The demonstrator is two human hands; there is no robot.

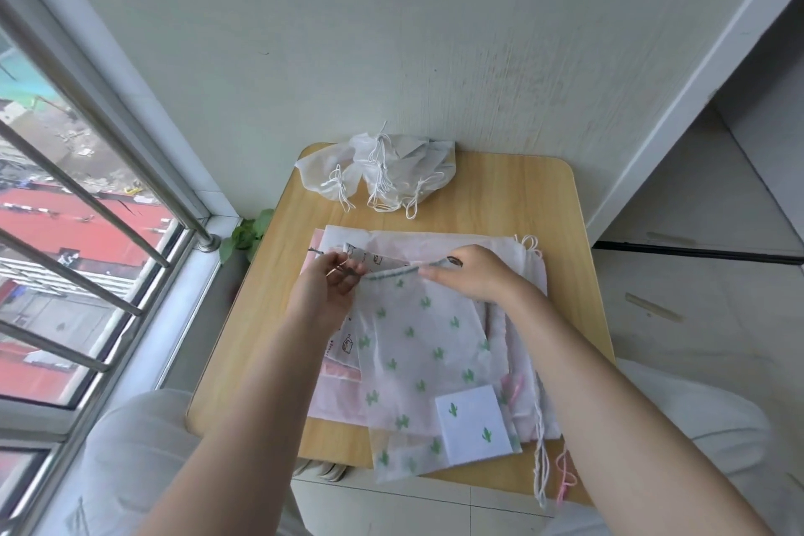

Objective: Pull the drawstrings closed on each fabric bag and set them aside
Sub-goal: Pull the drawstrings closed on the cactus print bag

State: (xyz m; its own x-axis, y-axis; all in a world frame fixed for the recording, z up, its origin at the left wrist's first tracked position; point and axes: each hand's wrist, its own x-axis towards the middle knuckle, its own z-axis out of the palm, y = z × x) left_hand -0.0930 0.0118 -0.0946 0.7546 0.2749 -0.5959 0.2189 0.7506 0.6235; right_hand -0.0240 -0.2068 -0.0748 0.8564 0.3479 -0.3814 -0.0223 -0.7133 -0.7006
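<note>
A translucent white bag with green cactus prints (417, 344) lies on top of a stack of flat fabric bags (528, 344) in the middle of the wooden table (513, 196). My left hand (324, 287) pinches the grey drawstring at the bag's top left corner. My right hand (470, 274) grips the bag's top hem near its right end. The hem between my hands is slightly gathered. A heap of white bags with drawn cords (383, 170) rests at the table's far edge.
A small white card with cactus prints (472, 422) lies on the stack near the front. White and pink cords (552, 474) hang over the table's front right edge. A window with metal bars (87, 205) is at left, a wall behind.
</note>
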